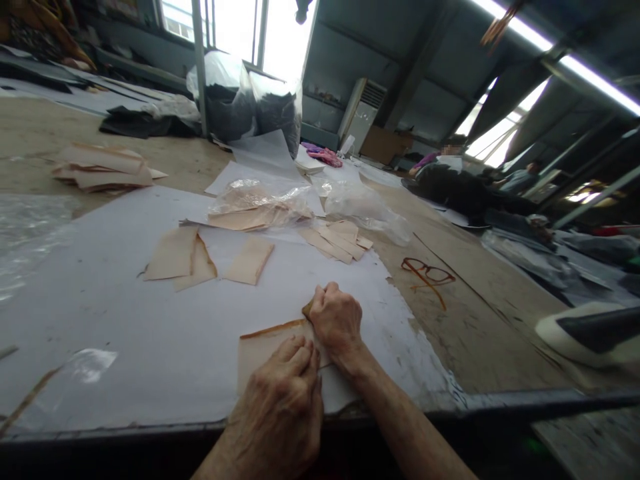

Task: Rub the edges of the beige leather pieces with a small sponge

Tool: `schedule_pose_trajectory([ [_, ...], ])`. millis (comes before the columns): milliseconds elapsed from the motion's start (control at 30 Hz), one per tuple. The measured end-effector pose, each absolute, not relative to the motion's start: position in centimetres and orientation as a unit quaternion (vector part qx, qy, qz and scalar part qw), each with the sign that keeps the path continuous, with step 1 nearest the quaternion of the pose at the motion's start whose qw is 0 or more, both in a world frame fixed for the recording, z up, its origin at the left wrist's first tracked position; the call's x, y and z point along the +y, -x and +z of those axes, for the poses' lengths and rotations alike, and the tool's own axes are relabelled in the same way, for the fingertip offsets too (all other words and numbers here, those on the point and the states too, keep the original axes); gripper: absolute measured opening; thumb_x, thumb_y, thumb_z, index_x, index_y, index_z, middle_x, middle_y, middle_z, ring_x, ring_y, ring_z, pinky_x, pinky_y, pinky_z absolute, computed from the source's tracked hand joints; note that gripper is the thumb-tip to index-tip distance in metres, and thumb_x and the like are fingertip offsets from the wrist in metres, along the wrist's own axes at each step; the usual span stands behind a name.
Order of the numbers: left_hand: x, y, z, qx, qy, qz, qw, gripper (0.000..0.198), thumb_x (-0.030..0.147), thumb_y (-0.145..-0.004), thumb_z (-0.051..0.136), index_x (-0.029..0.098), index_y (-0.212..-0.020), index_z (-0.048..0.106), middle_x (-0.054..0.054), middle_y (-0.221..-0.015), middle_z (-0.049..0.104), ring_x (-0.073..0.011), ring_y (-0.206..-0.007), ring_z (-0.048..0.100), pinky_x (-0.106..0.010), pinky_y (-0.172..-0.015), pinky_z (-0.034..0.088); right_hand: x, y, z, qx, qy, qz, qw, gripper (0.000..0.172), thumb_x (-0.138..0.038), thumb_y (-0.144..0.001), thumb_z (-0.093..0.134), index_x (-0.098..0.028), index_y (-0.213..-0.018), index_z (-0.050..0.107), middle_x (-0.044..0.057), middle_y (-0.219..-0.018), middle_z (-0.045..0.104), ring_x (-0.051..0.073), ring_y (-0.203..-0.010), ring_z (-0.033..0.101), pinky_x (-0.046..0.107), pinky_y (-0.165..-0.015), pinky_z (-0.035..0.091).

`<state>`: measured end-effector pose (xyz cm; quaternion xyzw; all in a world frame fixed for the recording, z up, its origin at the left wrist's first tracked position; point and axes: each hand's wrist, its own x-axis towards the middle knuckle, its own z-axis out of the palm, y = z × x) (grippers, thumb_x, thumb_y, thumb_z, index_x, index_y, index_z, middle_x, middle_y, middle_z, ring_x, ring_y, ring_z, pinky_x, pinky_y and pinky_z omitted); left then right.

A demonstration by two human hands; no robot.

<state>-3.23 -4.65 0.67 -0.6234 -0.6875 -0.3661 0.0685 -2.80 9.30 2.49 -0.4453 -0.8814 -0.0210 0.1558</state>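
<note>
Two hands bear down on a tan cut piece (267,353) at the near edge of the worktop (30,140).
The right grip (336,319) is closed in a fist over its far corner; the left grip (280,400) lies curled on it, and whether it pinches cannot be told. The piece rests on a white paper sheet (100,333), its material unclear, much of it hidden under the hands. Hard pressing could crease or tear it, and a slip could drag it over the edge at six o'clock; eyeglasses (427,272) lie at two o'clock.
</note>
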Motion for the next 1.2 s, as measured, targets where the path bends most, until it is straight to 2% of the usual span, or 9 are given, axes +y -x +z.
schedule_pose_trajectory([
  [133, -4.7, 3.1, 0.8, -0.710, 0.599, -0.365, 0.067, 0.027, 0.010, -0.078, 0.038, 0.010, -0.097, 0.058, -0.010, -0.096, 0.059, -0.0205, -0.098, 0.052, -0.034, -0.092, 0.045, 10.7, 2.0, 2.9, -0.835, 0.489, 0.122, 0.221, 0.034, -0.030, -0.085, 0.033, -0.014, -0.065, 0.056, 0.006, -0.061, 0.061, 0.015, -0.055, 0.055, 0.022, -0.049, 0.033],
  [233, -4.7, 3.2, 0.9, -0.713, 0.595, -0.367, 0.054, 0.026, 0.011, -0.078, 0.039, 0.011, -0.096, 0.058, -0.009, -0.096, 0.059, -0.0206, -0.099, 0.051, -0.034, -0.091, 0.046, 10.7, 0.3, 2.9, -0.836, 0.440, 0.195, 0.264, 0.037, -0.036, -0.084, 0.033, -0.017, -0.058, 0.052, 0.001, -0.054, 0.057, 0.012, -0.049, 0.050, 0.020, -0.046, 0.032],
  [400, -4.5, 3.3, 0.9, -0.691, 0.611, -0.382, 0.044, 0.030, 0.005, -0.073, 0.041, 0.014, -0.098, 0.056, -0.007, -0.097, 0.057, -0.0198, -0.104, 0.047, -0.034, -0.096, 0.041, 8.9, -0.6, 2.4, -0.927, 0.311, 0.036, 0.205, 0.026, -0.028, -0.084, 0.037, -0.016, -0.072, 0.056, 0.003, -0.061, 0.060, 0.013, -0.053, 0.054, 0.021, -0.052, 0.032],
  [533, -4.4, 3.4, 0.8, -0.695, 0.607, -0.382, 0.049, 0.023, 0.006, -0.073, 0.041, 0.014, -0.086, 0.058, -0.007, -0.091, 0.057, -0.0207, -0.101, 0.048, -0.034, -0.094, 0.043, 8.8, 1.1, 2.4, -0.927, 0.345, -0.058, 0.135, 0.022, -0.024, -0.083, 0.039, -0.014, -0.076, 0.057, 0.007, -0.063, 0.063, 0.017, -0.056, 0.059, 0.023, -0.050, 0.032],
  [633, -4.5, 3.3, 0.7, -0.691, 0.613, -0.380, 0.049, 0.020, 0.007, -0.073, 0.040, 0.015, -0.078, 0.058, -0.007, -0.090, 0.058, -0.0212, -0.100, 0.049, -0.035, -0.092, 0.044, 8.7, 1.9, 2.4, -0.907, 0.396, -0.053, 0.132, 0.024, -0.023, -0.084, 0.037, -0.013, -0.077, 0.057, 0.009, -0.064, 0.063, 0.019, -0.059, 0.061, 0.024, -0.050, 0.035],
  [800, -4.6, 3.2, 1.0, -0.700, 0.608, -0.370, 0.060, 0.028, 0.008, -0.075, 0.038, 0.011, -0.095, 0.057, -0.010, -0.093, 0.059, -0.0220, -0.100, 0.051, -0.036, -0.090, 0.046, 7.9, 2.3, 2.4, -0.864, 0.476, -0.011, 0.161, 0.025, -0.022, -0.084, 0.036, -0.010, -0.080, 0.057, 0.013, -0.065, 0.063, 0.021, -0.060, 0.062, 0.025, -0.051, 0.038],
  [933, -4.7, 3.1, 1.2, -0.705, 0.602, -0.371, 0.052, 0.025, 0.010, -0.076, 0.038, 0.013, -0.090, 0.059, -0.009, -0.089, 0.061, -0.0215, -0.098, 0.053, -0.036, -0.087, 0.048, 8.9, 2.6, 3.2, -0.842, 0.508, 0.056, 0.173, 0.028, -0.023, -0.084, 0.036, -0.007, -0.082, 0.060, 0.016, -0.072, 0.064, 0.021, -0.065, 0.062, 0.025, -0.053, 0.038],
  [1100, -4.8, 3.1, 1.2, -0.719, 0.591, -0.364, 0.027, 0.022, 0.012, -0.078, 0.038, 0.014, -0.086, 0.058, -0.008, -0.088, 0.059, -0.0205, -0.096, 0.052, -0.036, -0.088, 0.047, 10.4, 0.5, 3.7, -0.855, 0.478, 0.102, 0.173, 0.036, -0.029, -0.085, 0.035, -0.014, -0.067, 0.061, 0.008, -0.066, 0.064, 0.015, -0.062, 0.059, 0.021, -0.053, 0.035],
  [1200, -4.8, 3.1, 1.0, -0.716, 0.594, -0.367, 0.017, 0.022, 0.011, -0.078, 0.038, 0.015, -0.088, 0.057, -0.007, -0.086, 0.057, -0.0204, -0.097, 0.051, -0.036, -0.089, 0.045, 9.7, -1.1, 3.2, -0.893, 0.402, 0.080, 0.186, 0.031, -0.029, -0.086, 0.037, -0.015, -0.071, 0.060, 0.005, -0.065, 0.064, 0.013, -0.061, 0.058, 0.020, -0.056, 0.035],
])
